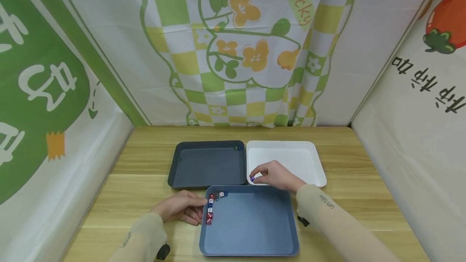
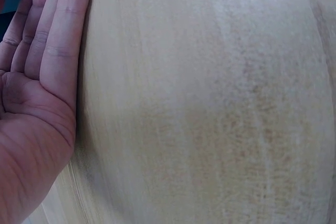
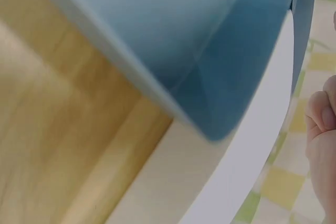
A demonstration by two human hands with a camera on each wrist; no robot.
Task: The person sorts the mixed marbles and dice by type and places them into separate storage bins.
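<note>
My right hand (image 1: 276, 174) reaches over the front left corner of the white tray (image 1: 313, 165) and pinches a small blue die (image 1: 252, 178) between thumb and fingertips. In the right wrist view that hand (image 3: 323, 129) shows only at the right edge. A blue tray (image 1: 251, 229) lies nearest the body. Along its left wall and far left corner runs a row of small dice, among them a red die (image 1: 209, 221) and a white die (image 1: 221, 194). Against the blue tray's left rim rests my left hand (image 1: 183, 207), fingers fairly straight; its side lies on the table in the left wrist view.
Behind and to the left stands a dark grey tray (image 1: 207, 169). It holds a dark green die (image 1: 180, 159) at its left and a couple more near its far right corner. The trays stand close together on a wooden table (image 1: 138, 165), with printed cloth (image 1: 233, 104) hanging behind.
</note>
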